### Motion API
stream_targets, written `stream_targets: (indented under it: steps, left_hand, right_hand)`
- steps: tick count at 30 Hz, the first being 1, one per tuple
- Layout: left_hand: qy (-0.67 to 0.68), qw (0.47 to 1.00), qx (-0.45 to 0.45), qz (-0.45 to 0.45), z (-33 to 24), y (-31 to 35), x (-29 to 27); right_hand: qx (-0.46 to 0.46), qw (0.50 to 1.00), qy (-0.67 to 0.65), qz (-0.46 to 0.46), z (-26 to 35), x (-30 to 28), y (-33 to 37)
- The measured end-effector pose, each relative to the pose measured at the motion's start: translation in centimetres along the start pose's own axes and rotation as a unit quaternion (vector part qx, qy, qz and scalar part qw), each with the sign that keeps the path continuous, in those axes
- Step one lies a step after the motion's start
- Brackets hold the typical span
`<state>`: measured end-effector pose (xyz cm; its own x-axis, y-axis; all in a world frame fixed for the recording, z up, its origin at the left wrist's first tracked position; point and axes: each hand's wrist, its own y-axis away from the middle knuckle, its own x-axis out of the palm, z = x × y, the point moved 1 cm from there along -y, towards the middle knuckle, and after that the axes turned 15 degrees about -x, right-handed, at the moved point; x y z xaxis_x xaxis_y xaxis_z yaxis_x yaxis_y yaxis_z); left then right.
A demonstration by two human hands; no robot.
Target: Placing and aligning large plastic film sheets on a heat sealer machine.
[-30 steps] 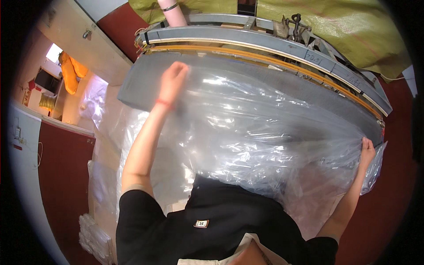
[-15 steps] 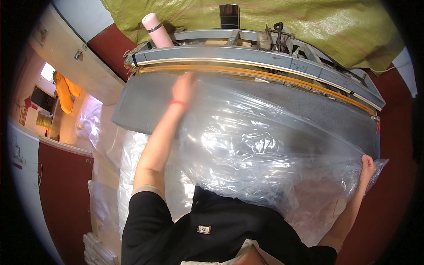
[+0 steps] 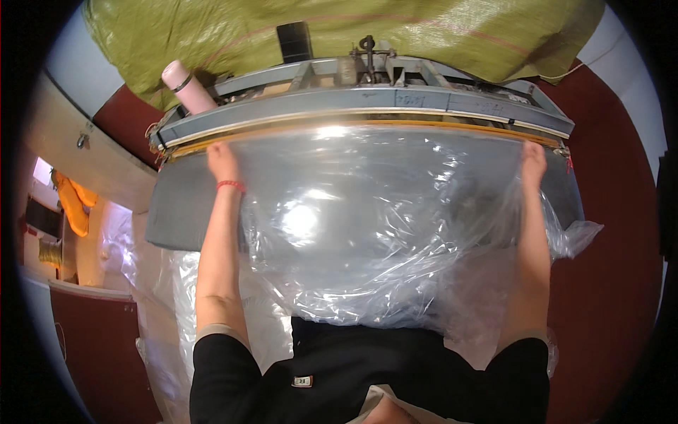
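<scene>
A wide sheet of clear plastic film (image 3: pixel 339 212) stretches between my two hands over a grey padded surface (image 3: pixel 185 201). My left hand (image 3: pixel 224 162), with a red band at the wrist, is closed on the film's far left corner. At the far right corner, my right hand (image 3: pixel 534 164) grips the film too, and a loose tail hangs beyond it. The film's far edge is taut beside the orange strip (image 3: pixel 487 132) of a long metal-framed machine (image 3: pixel 296 106). Toward my body the film falls in loose, shiny folds.
A pink bottle (image 3: pixel 189 88) stands tilted at the machine's left end. A dark flat object (image 3: pixel 294 42) rests against the yellow-green woven sheet (image 3: pixel 424 32) behind. A metal clamp (image 3: pixel 369 60) rises from the frame. At left are an opened door (image 3: pixel 99 120) and a dark red panel (image 3: pixel 99 346).
My right hand has moved up and inward to the orange strip, pulling the film's far edge straight. The left hand stays near the strip. The whole view has shifted.
</scene>
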<state>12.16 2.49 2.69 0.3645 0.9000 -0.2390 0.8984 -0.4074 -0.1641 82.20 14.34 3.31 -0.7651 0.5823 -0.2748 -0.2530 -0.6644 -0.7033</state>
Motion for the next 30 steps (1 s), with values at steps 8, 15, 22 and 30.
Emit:
stream_targets:
  steps: [8, 15, 22, 30]
  left_hand:
    - [0.043, 0.999, 0.007, -0.006, -0.5, -1.0, 0.2]
    - [0.01, 0.991, -0.036, -0.128, -1.0, -0.9, 0.3]
    - [0.282, 0.938, -0.195, 0.048, -0.1, -0.1, -2.1]
    - [-0.312, 0.948, 0.047, 0.04, -1.6, 4.9, -6.7]
  right_hand:
    - [0.019, 0.994, 0.08, -0.079, 1.0, 4.9, -0.8]
    - [0.086, 0.993, 0.029, -0.073, 0.5, 3.3, -1.2]
    - [0.071, 0.991, -0.106, -0.048, 2.3, 2.3, -0.6]
    - [-0.286, 0.949, 0.112, 0.072, 13.4, -3.3, 5.7]
